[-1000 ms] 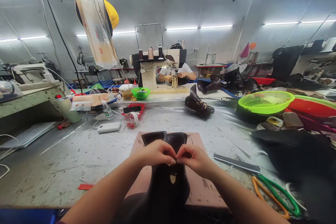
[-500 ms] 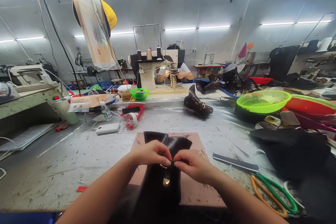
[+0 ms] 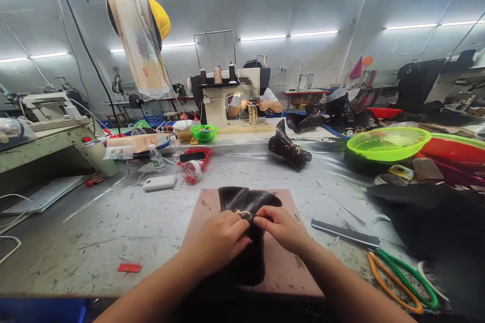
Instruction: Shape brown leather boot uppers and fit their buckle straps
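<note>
A dark brown leather boot upper [image 3: 261, 199] lies in front of me on a pinkish board [image 3: 291, 204]. Across it runs a short strap [image 3: 248, 216] beside a gold-coloured metal buckle [image 3: 241, 212]. My left hand [image 3: 220, 237] is closed on the strap's left part, its thumb lower down over the leather. From the right, my right hand [image 3: 281, 227] pinches the same strap between thumb and fingertips. The two hands almost meet, and they hide much of the upper's middle.
Farther back lies another dark boot upper [image 3: 290, 149] with gold buckles. Orange-and-green-handled scissors [image 3: 407, 282] and a dark strip [image 3: 344, 233] lie on the right. Left are a power bank [image 3: 159, 182], a bottle [image 3: 156, 158] and a red tray [image 3: 204, 159]. A co-worker [image 3: 265, 103] sits at a sewing machine.
My left hand has turned over and come lower, knuckles now upward. The buckle shows higher on the upper, and the lower gold glint is covered. The view has shifted slightly.
</note>
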`<state>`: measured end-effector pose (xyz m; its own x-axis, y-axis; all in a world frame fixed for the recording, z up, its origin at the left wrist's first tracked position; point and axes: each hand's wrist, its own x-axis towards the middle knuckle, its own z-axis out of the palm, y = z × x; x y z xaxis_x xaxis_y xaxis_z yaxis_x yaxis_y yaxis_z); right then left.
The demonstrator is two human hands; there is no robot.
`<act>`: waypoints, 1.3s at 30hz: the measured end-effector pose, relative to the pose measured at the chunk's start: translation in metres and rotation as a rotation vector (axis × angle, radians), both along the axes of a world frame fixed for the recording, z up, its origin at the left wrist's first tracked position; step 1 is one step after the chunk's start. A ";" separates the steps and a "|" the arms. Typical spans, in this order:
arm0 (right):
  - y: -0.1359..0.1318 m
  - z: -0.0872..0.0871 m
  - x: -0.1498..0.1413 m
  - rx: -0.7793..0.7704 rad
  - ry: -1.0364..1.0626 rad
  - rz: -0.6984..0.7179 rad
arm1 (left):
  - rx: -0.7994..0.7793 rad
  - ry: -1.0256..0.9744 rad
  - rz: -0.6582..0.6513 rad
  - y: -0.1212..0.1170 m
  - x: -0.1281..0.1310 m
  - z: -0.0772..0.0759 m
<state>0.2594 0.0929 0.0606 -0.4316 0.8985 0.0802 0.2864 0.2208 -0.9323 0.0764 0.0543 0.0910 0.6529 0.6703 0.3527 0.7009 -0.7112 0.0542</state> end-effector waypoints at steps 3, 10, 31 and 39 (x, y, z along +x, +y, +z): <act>0.001 -0.001 0.001 -0.009 0.007 0.009 | 0.039 -0.058 -0.051 0.003 -0.006 -0.004; 0.002 0.001 0.001 -0.020 -0.152 0.060 | 0.365 0.144 -0.232 0.000 -0.006 -0.005; 0.011 0.011 -0.009 -0.164 0.044 -0.040 | 0.395 0.358 -0.228 -0.001 -0.005 0.002; 0.009 0.010 -0.009 -0.039 -0.188 -0.044 | 0.430 0.344 -0.222 -0.001 -0.011 -0.005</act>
